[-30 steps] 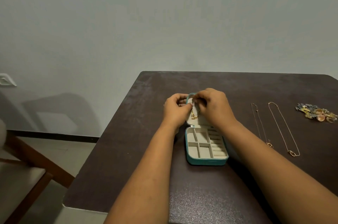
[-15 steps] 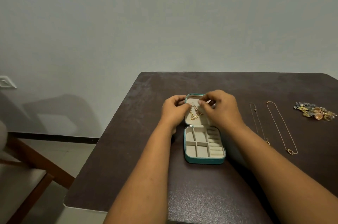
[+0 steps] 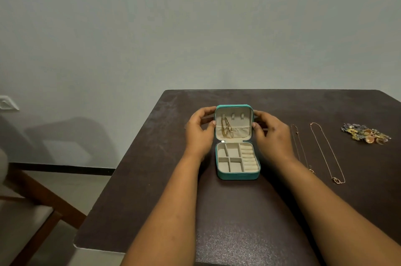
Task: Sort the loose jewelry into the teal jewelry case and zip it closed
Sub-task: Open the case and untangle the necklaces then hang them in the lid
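Note:
The teal jewelry case (image 3: 238, 175) lies open on the dark table, its lid standing upright with a beige lining. A gold necklace (image 3: 226, 128) hangs from the left hook inside the lid, its lower end tucked into the lid pocket. My left hand (image 3: 198, 133) grips the lid's left edge and my right hand (image 3: 270, 133) grips its right edge. The base compartments look empty. Two thin gold necklaces (image 3: 300, 146) (image 3: 326, 150) lie stretched out to the right of the case. A pile of small colourful jewelry (image 3: 366, 134) sits farther right.
The dark table (image 3: 152, 189) ends at its left edge, with a rounded front-left corner. A wooden chair (image 3: 28, 207) stands on the floor at the left. A plain wall rises behind the table.
Both hands left the necklace inside the lid and moved outward to the lid's side edges. The necklace now hangs by itself on the hook, and the lid interior is uncovered.

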